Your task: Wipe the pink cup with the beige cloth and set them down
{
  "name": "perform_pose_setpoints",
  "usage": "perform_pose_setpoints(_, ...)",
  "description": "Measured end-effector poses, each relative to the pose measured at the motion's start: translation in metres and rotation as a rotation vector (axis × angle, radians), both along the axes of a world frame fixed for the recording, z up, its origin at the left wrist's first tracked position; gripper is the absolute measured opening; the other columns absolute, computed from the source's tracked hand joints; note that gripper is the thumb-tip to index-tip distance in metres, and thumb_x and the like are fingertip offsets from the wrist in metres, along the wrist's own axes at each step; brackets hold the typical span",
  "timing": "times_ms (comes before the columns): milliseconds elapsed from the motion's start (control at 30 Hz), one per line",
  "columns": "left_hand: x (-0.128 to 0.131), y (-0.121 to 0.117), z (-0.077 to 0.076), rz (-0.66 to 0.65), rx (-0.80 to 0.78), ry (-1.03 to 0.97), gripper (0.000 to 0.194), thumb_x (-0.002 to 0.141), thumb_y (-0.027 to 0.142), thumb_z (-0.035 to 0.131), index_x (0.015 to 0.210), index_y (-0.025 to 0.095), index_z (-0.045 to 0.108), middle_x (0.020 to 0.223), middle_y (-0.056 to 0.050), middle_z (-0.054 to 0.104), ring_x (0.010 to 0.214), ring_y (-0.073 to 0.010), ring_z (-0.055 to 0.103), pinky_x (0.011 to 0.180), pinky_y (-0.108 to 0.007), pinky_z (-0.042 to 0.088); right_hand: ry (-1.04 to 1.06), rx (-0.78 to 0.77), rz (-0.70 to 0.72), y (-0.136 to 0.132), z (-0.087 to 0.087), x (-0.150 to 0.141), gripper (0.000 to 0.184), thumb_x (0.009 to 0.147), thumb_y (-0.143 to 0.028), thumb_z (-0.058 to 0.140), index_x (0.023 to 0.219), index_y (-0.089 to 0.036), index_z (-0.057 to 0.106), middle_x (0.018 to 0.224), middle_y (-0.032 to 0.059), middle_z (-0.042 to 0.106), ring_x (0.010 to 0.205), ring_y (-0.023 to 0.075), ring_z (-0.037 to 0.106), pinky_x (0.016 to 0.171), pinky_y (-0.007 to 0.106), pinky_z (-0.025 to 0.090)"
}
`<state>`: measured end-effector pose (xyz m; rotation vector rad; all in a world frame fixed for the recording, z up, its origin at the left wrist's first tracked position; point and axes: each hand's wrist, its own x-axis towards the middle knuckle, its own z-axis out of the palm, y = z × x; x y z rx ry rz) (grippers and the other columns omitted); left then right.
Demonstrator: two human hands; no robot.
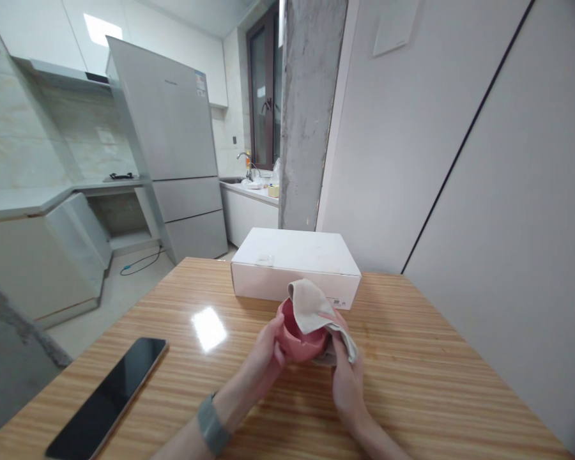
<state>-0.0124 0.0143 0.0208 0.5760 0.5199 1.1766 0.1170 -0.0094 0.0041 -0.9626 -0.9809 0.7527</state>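
Observation:
A pink bowl [301,350] with a notched rim is held up above the table, its opening tilted toward me. My left hand [268,351] is closed on the bowl's left side, thumb near the rim. Draped over the right side of the bowl is a light grey cloth [309,305], one corner hanging into the opening. My right hand [347,377] grips the cloth against the bowl's right side; some of its fingers are hidden behind the fabric. Part of the bowl's right wall is covered by the cloth.
Just behind the bowl stands a closed white box [292,249] on the wood-grain table [426,370]. A black-screened phone [110,396] lies at the left. Beyond the table are a grey fridge [172,128] and a sink counter [249,201]; a white wall borders the right.

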Motion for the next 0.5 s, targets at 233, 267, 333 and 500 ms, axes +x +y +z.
perform_pose_setpoints(233, -0.009, -0.004, -0.012, -0.181, -0.128, 0.323, 0.045, 0.079, 0.055, 0.059, 0.099, 0.016, 0.069, 0.084, -0.006, 0.073, 0.060, -0.0129, 0.064, 0.050, -0.021, 0.050, 0.101, -0.121, -0.020, 0.016, 0.000, 0.025, 0.027, 0.075, -0.048, 0.066, 0.080, -0.022, 0.070, 0.085, 0.0015, 0.071, 0.086, 0.0213, 0.062, 0.084, 0.033, 0.046)
perform_pose_setpoints(267, -0.009, -0.004, -0.015, -0.197, -0.128, 0.334, 0.044, 0.078, 0.054, 0.062, 0.097, 0.015, 0.069, 0.082, -0.006, 0.073, 0.059, -0.0128, 0.063, 0.049, -0.021, 0.050, 0.107, -0.136, 0.006, 0.019, -0.001, 0.029, 0.026, 0.074, -0.047, 0.067, 0.078, -0.022, 0.069, 0.083, 0.0008, 0.071, 0.083, 0.0208, 0.062, 0.082, 0.032, 0.047)
perform_pose_setpoints(333, -0.008, -0.004, -0.020, -0.223, -0.124, 0.310, 0.042, 0.077, 0.051, 0.064, 0.097, 0.015, 0.069, 0.084, -0.007, 0.073, 0.065, -0.0145, 0.064, 0.053, -0.023, 0.052, 0.119, -0.156, 0.056, 0.025, -0.004, 0.034, 0.026, 0.072, -0.047, 0.069, 0.080, -0.022, 0.070, 0.085, 0.0009, 0.072, 0.084, 0.0214, 0.062, 0.083, 0.033, 0.047)
perform_pose_setpoints(500, -0.004, 0.000, -0.021, -0.118, -0.136, 0.247, 0.041, 0.075, 0.046, 0.067, 0.100, 0.014, 0.067, 0.090, -0.010, 0.073, 0.066, -0.0161, 0.064, 0.052, -0.025, 0.053, 0.078, -0.141, 0.091, 0.022, -0.005, 0.028, 0.032, 0.071, -0.049, 0.069, 0.089, -0.022, 0.073, 0.097, 0.0045, 0.072, 0.100, 0.0258, 0.061, 0.095, 0.040, 0.043)
